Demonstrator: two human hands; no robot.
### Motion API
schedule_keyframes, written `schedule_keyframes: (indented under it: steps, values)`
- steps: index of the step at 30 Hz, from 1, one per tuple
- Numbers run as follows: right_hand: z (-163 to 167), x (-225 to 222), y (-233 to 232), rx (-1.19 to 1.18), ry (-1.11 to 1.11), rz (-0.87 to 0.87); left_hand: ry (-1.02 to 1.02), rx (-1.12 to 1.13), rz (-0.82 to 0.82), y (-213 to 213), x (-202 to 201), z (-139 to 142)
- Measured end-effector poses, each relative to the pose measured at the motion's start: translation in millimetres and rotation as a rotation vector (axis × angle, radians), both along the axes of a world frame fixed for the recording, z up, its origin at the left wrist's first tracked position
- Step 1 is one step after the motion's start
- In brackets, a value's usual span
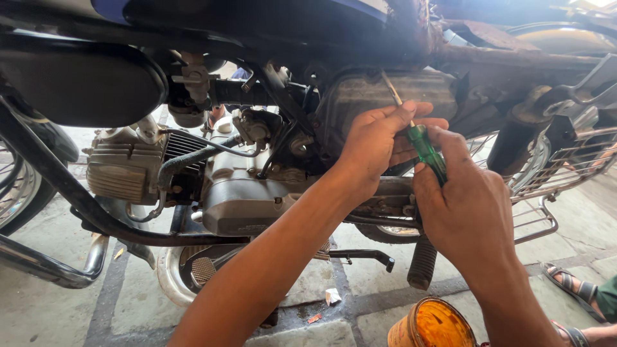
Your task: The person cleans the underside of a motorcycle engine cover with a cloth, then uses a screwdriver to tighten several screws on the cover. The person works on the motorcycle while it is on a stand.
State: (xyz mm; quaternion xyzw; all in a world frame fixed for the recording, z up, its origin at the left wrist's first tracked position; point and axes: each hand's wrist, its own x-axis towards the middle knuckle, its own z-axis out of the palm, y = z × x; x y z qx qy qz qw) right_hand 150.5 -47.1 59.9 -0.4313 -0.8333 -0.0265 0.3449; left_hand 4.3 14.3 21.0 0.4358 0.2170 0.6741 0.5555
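right hand (466,209) wraps fingers around green screwdriver (425,149) handle; left hand (376,144) pinches its shaft near the tip, against motorcycle side cover (360,96). orange tin (432,324) below.

Screwdriver (427,149): clear green handle, silver shaft w/ yellowish tint. Engine (247,193): dull silver-grey, ribbed fins on the cylinder. Frame tube (71,189): black. Side cover (385,96): dusty grey-black. Seat rail (514,58): rust-brown. Tin (432,324): orange-amber, glossy inside. Rack (565,170): chrome wire grid. Floor (45,308): pale grey slabs, dark joints. Sandal (572,283): grey straps.
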Motion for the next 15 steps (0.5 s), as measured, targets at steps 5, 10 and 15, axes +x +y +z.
schedule_keyframes:
  steps: [5, 10, 15]
  values:
    - [0.6, -2.1, 1.6, -0.041, -0.023, -0.049, 0.006, -0.038, -0.001, 0.4, 0.8, -1.9]
    - [-2.4, -7.2, 5.6, -0.071, -0.054, -0.103, 0.002, -0.027, 0.022, 2.8, -2.8, -3.4]
    - [-0.6, -8.4, 6.9, -0.066, -0.082, -0.102, 0.005, -0.034, 0.029, 3.5, -6.2, -3.6]
